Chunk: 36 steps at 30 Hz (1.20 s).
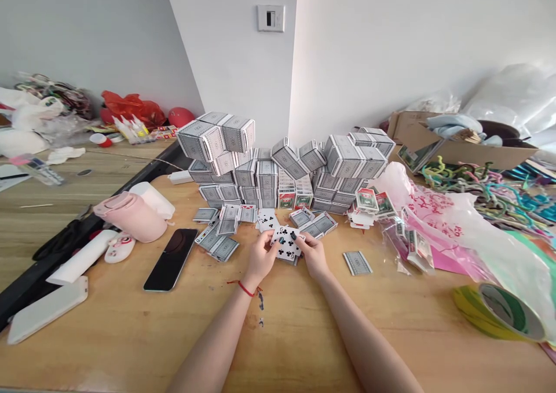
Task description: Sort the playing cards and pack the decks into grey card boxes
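1. We sat at a light wooden desk [130, 346], its left edge lined by a black rail [26, 297].
2. A stacked wall of grey patterned cardboard card boxes [260, 176] rose at the far side, against the white wall.
3. Between our forearms and that stack, a black smartphone [170, 260] lay to the left, and a yellow-green tape roll [499, 312] lay to the right.
4. Our left hand [259, 259], with a thin red string bracelet [245, 289] at the wrist, and our right hand [313, 256] were both partly closed, close together and pinching a small fan of white playing cards [285, 243] at the middle of the desk.
5. Loose grey-backed cards [217, 239] lay scattered just beyond our hands.
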Each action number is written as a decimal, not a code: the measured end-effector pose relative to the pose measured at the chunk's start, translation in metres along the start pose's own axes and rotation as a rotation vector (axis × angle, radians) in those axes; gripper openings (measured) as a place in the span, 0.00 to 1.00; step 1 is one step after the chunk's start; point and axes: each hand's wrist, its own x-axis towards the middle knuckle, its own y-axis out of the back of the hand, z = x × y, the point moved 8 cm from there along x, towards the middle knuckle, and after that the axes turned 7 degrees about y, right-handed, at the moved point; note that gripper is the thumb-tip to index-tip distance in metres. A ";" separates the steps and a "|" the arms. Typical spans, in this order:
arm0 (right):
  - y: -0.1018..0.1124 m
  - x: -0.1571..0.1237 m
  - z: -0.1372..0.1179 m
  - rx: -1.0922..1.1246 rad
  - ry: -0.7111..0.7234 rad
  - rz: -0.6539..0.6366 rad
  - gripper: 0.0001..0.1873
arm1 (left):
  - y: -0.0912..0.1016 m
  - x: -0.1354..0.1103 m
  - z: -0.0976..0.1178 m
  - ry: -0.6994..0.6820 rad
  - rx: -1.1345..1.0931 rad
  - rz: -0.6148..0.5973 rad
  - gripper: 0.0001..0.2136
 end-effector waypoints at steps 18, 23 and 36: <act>-0.009 0.001 0.012 0.009 -0.063 -0.100 0.16 | 0.006 0.006 -0.019 0.207 -0.161 0.009 0.10; -0.006 0.001 0.013 -0.016 -0.044 -0.088 0.15 | 0.008 0.005 -0.013 0.218 -0.069 0.033 0.12; -0.006 0.002 0.014 -0.004 -0.019 -0.090 0.13 | 0.006 0.006 -0.015 0.188 0.037 0.012 0.15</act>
